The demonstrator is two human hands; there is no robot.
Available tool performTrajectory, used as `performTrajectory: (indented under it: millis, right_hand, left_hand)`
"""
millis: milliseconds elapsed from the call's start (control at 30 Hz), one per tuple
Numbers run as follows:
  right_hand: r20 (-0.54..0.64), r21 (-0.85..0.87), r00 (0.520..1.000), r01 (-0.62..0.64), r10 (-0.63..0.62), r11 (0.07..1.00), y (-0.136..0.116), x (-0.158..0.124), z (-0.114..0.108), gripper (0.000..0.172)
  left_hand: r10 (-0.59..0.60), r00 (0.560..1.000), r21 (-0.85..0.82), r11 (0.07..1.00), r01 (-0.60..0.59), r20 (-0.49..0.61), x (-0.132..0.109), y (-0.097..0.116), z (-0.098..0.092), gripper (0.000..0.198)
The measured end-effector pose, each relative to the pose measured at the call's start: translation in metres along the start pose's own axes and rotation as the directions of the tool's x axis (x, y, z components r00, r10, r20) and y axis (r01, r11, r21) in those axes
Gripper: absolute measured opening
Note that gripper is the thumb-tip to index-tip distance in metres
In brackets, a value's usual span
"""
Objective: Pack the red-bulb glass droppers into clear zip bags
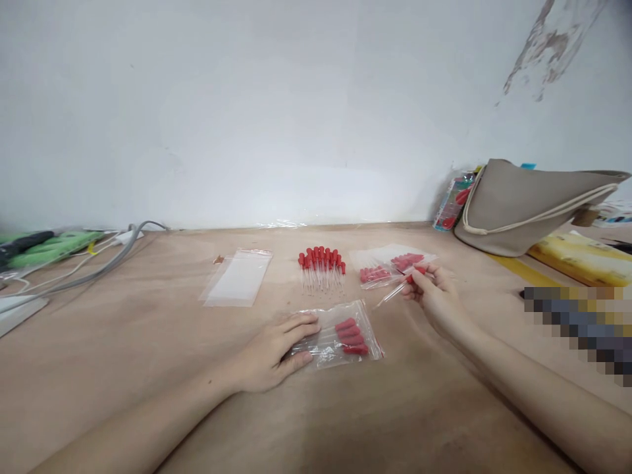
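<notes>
Your left hand (276, 349) lying flat, fingers spread, pressing clear plastic bag of red-bulbed droppers (343, 336) onto wooden table (148, 368). Your right hand (432, 289) pinching one slim glass dropper (399, 289), tilted.

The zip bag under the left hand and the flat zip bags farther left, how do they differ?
The zip bag under the left hand holds red-bulbed droppers; the flat zip bags look empty. The held bag lies near the person and is pressed by fingers; the flat bags lie farther back, untouched. Both are clear plastic on the wooden table.
</notes>
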State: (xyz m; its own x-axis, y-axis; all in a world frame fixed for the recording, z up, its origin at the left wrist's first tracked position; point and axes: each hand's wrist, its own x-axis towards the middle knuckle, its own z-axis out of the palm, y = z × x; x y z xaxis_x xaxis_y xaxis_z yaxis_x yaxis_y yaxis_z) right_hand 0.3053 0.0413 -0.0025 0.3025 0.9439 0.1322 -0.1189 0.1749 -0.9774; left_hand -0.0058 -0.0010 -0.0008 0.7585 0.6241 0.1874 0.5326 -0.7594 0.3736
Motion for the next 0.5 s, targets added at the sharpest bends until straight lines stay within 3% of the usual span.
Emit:
performTrajectory:
  millis: [233, 367, 500]
  right_hand:
    - [0.035, 0.181, 0.989, -0.151, 0.147, 0.972, 0.016, -0.03, 0.026, 0.045]
    - [0.217, 0.143, 0.948, -0.265, 0.231, 0.954, 0.015, -0.039, 0.03, 0.041]
    - [0.445, -0.085, 0.844, -0.294, 0.3, 0.952, 0.012, -0.035, 0.025, 0.039]
  left_hand:
    - [-0.043, 0.999, -0.02, 0.999, 0.043, 0.011, -0.001, 0.003, 0.0, 0.046]
    - [-0.066, 0.998, -0.029, 0.997, 0.066, -0.005, -0.002, 0.003, -0.001, 0.053]
    - [-0.071, 0.997, -0.023, 0.997, 0.072, 0.014, -0.002, 0.002, 0.0, 0.052]
